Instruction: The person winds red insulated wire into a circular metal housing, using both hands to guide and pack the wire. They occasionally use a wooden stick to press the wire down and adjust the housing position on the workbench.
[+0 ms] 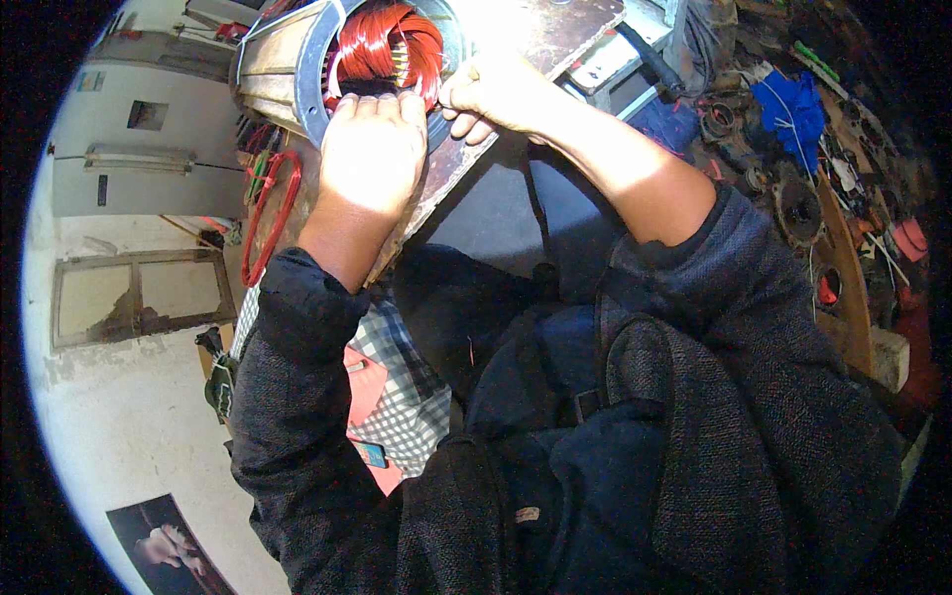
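Note:
A motor stator in a ribbed casing lies on its side on the worn bench, its red copper windings showing inside the open end. My left hand is at the lower opening, bent fingers pressed together just under the windings; their tips and whatever they grip are hidden. My right hand is closed at the right edge of the opening, thumb and forefinger pinched on something too small to make out beside the red wire.
A red wire loop lies along the bench's left. Cluttered metal parts, a blue cloth and a wooden board are at right. Below the bench are my legs and a checked cloth. A wall stands left.

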Available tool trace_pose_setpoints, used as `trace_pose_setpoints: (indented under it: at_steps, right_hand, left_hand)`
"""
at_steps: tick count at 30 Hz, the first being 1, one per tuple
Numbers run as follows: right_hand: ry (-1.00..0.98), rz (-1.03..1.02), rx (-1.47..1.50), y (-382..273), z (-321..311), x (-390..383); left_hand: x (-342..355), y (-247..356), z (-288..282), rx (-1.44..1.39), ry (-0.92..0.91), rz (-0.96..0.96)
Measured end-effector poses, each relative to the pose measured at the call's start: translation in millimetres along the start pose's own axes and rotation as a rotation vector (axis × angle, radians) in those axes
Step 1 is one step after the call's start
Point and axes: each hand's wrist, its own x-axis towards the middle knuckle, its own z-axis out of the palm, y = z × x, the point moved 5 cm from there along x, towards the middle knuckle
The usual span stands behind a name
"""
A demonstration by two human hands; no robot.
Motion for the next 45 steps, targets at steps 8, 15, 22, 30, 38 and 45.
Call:
trace_pose_setpoints:
  at_steps: [8, 15, 22, 30, 38, 45]
  right_hand:
    - [0.204, -0.102, 0.034, 1.7, -1.9, -3.3]
    - [0.160, -0.051, 0.079, 6.4, -8.0, 0.5]
    - [0.133, -0.038, 0.109, 5.7, -5.3, 7.5]
    - [0.135, -0.026, 0.170, 6.5, -4.7, 5.8]
    - [-0.031, 0.107, 0.292, 14.8, -2.5, 10.4]
    - [0.124, -0.050, 0.030, -6.8, -5.4, 11.8]
  left_hand:
    - [2.1, -1.1, -1.0, -0.003, -0.028, -0.033]
    - [1.0, 0.9, 4.5, -0.008, -0.061, -0.030]
    - [1.3, 3.0, 6.2, -0.003, -0.028, -0.028]
    - [0.6, -0.8, 0.2, -0.035, 0.055, -0.045]
    - [8.9, 5.3, 7.5, -0.094, -0.012, -0.128]
    - [17.5, 7.1, 11.6, -0.167, -0.095, -0.182]
